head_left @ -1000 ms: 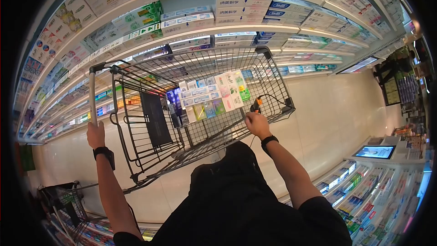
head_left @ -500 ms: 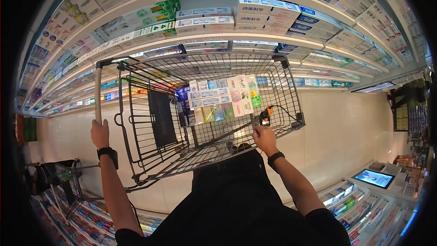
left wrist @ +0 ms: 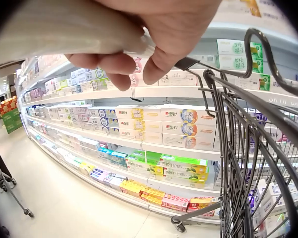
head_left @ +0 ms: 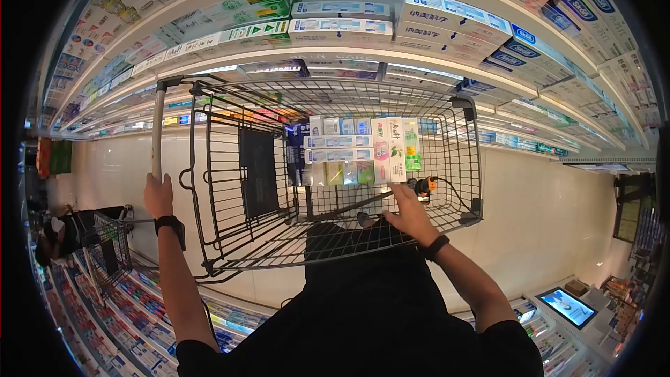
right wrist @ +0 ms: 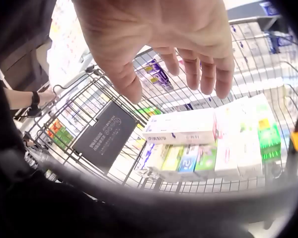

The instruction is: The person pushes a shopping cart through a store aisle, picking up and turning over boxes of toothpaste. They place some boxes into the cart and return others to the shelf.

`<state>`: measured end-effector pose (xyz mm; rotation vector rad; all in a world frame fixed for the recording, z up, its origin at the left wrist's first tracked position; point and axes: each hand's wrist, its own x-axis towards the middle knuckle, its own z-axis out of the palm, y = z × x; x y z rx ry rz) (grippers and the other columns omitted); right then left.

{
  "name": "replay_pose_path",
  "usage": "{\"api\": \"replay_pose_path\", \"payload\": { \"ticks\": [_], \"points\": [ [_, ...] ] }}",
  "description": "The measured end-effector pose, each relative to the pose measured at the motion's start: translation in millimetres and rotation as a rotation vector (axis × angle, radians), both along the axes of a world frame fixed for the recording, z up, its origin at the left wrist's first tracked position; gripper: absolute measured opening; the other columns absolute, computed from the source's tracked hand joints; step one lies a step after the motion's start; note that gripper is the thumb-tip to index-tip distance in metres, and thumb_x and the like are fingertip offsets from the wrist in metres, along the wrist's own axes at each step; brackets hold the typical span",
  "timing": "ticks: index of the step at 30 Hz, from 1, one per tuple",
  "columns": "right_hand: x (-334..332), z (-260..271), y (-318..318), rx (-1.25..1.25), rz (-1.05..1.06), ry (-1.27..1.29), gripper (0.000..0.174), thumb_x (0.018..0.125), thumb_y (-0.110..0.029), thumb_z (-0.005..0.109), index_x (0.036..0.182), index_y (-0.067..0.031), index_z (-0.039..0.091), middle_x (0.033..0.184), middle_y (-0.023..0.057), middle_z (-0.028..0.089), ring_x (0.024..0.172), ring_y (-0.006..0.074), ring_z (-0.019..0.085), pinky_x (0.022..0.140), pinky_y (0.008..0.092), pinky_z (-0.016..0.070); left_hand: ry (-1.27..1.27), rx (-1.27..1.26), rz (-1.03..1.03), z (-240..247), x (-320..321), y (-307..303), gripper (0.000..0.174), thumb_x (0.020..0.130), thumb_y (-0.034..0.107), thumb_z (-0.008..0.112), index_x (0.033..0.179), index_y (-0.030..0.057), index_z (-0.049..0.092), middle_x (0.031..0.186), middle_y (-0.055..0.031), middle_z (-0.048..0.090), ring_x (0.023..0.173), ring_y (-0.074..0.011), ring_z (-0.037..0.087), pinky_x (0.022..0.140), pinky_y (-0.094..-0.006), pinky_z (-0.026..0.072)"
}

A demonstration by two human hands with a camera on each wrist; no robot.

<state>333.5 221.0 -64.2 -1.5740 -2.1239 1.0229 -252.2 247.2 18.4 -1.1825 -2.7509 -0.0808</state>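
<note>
My left hand (head_left: 158, 197) grips the pale handle (head_left: 158, 126) of a wire shopping cart (head_left: 477, 208); in the left wrist view its fingers curl round the bar. My right hand (head_left: 412, 216) is over the cart's near side, fingers extended and thumb apart, holding nothing. Its fingertips are close to the stacked toothpaste boxes. In the basket lie white-and-blue boxes (head_left: 340, 142), a white-and-pink box (head_left: 380, 145), a green-and-white box (head_left: 411, 146) and dark blue boxes (head_left: 299, 153). A black device with an orange part (head_left: 431, 183) hangs beside the right hand.
Shelves of boxed toothpaste (left wrist: 139, 119) line the far side of the cart. More shelves (head_left: 112, 314) stand behind me at lower left. Another cart (head_left: 108, 248) and a person (head_left: 63, 230) are at the left. A lit screen (head_left: 569, 307) stands at lower right.
The cart and left hand have shifted right in the head view, the left hand keeping its grip. My right hand has uncurled its fingers near the rim and reached toward the boxes.
</note>
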Motion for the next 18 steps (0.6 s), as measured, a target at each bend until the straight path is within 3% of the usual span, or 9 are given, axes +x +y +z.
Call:
{"api": "replay_pose_path", "payload": {
  "ticks": [2, 3, 9, 12, 13, 16, 18],
  "points": [
    [-15.3, -9.2, 46.1, 0.094, 0.106, 0.009, 0.076, 0.071, -0.017, 0.074, 0.135, -0.0011, 0.035, 0.129, 0.0216, 0.045, 0.119, 0.0386, 0.044, 0.099, 0.0419, 0.0399, 0.012, 0.025, 0.006, -9.5, -0.5, 2.6, 0.039, 0.079, 0.034, 0.061, 0.101, 0.0011, 0.056, 0.088, -0.0252, 0.065, 0.083, -0.0444, 0.062, 0.072, -0.0513, 0.0495],
    [-25.1, -27.2, 67.0, 0.129, 0.145, 0.000, 0.085, 0.068, -0.020, 0.077, 0.139, -0.0026, 0.032, 0.133, 0.0220, 0.042, 0.123, 0.0405, 0.041, 0.101, 0.0466, 0.0377, 0.018, 0.037, 0.003, -7.5, 4.4, 2.8, 0.038, 0.079, 0.033, 0.061, 0.098, 0.0003, 0.055, 0.087, -0.0254, 0.065, 0.082, -0.0445, 0.062, 0.070, -0.0512, 0.0491],
    [-90.6, -96.2, 141.9, 0.110, 0.369, -0.428, 0.105, 0.067, -0.033, 0.081, 0.147, -0.0085, 0.018, 0.149, 0.0195, 0.025, 0.137, 0.0412, 0.023, 0.107, 0.0590, 0.0253, -0.002, 0.038, 0.046, -2.2, 14.6, 4.1, 0.040, 0.078, 0.034, 0.061, 0.101, 0.0016, 0.056, 0.087, -0.0247, 0.065, 0.081, -0.0444, 0.062, 0.070, -0.0506, 0.0488],
    [-107.4, -119.6, 148.6, 0.085, 0.474, -0.531, 0.108, 0.068, -0.037, 0.080, 0.149, -0.0104, 0.014, 0.151, 0.0179, 0.022, 0.139, 0.0392, 0.020, 0.109, 0.0583, 0.0231, 0.020, 0.017, 0.071, 0.8, 17.0, 3.1, 0.041, 0.078, 0.035, 0.061, 0.104, 0.0043, 0.057, 0.086, -0.0236, 0.066, 0.082, -0.0439, 0.062, 0.072, -0.0513, 0.0492],
    [-110.4, -126.2, 148.2, 0.131, 0.472, -0.514, 0.108, 0.065, -0.037, 0.082, 0.147, -0.0089, 0.018, 0.148, 0.0186, 0.027, 0.136, 0.0389, 0.026, 0.107, 0.0581, 0.0252, 0.035, 0.012, 0.074, 1.7, 18.4, 4.0, 0.041, 0.077, 0.035, 0.061, 0.105, 0.0043, 0.057, 0.085, -0.0236, 0.066, 0.082, -0.0438, 0.062, 0.071, -0.0513, 0.0492],
    [-118.3, -142.9, 153.1, 0.040, 0.478, -0.584, 0.100, 0.073, -0.032, 0.077, 0.149, -0.0139, 0.014, 0.149, 0.0163, 0.025, 0.137, 0.0373, 0.025, 0.109, 0.0578, 0.0232, 0.045, -0.005, 0.086, 2.2, 19.7, 7.4, 0.042, 0.077, 0.035, 0.061, 0.105, 0.0043, 0.057, 0.084, -0.0235, 0.065, 0.081, -0.0433, 0.062, 0.072, -0.0513, 0.0490],
    [-118.3, -153.8, 152.5, 0.130, 0.436, -0.551, 0.091, 0.075, -0.024, 0.075, 0.147, -0.0144, 0.020, 0.144, 0.0162, 0.033, 0.133, 0.0364, 0.032, 0.107, 0.0574, 0.0264, 0.068, 0.002, 0.068, -2.2, 16.1, 5.9, 0.042, 0.077, 0.035, 0.061, 0.106, 0.0043, 0.057, 0.084, -0.0235, 0.065, 0.081, -0.0433, 0.062, 0.071, -0.0513, 0.0490]
  ]
}}
